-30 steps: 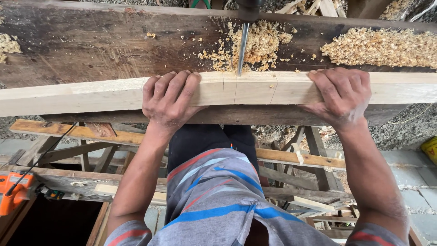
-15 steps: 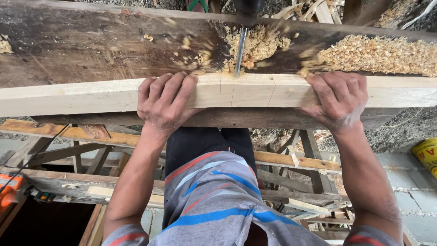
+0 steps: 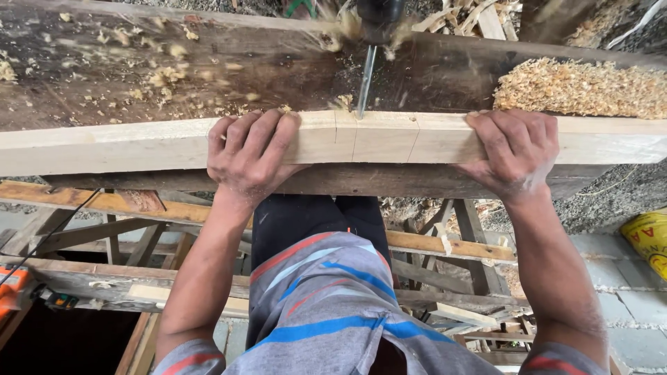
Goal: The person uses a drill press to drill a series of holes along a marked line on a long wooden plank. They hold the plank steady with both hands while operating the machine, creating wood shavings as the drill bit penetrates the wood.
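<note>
A long pale wooden beam (image 3: 379, 139) lies across a dark worn workbench (image 3: 139, 76), with pencil lines marked at its middle. My left hand (image 3: 250, 156) grips the beam's near edge left of the marks. My right hand (image 3: 514, 153) grips it to the right of them. A metal drill bit (image 3: 364, 82) comes down from a dark power tool (image 3: 379, 17) at the top edge and meets the beam's far edge between my hands. Wood chips fly around the bit. The hand on the tool is out of view.
A heap of wood shavings (image 3: 583, 87) lies on the bench at the right. Below the bench are wooden trestle frames and planks (image 3: 445, 246), an orange power tool (image 3: 12, 288) at the left and a yellow sack (image 3: 646, 239) at the right.
The shaving pile around the bit has been thrown apart, and chips now fly to the left over the bench. Both hands hold the same spots on the beam.
</note>
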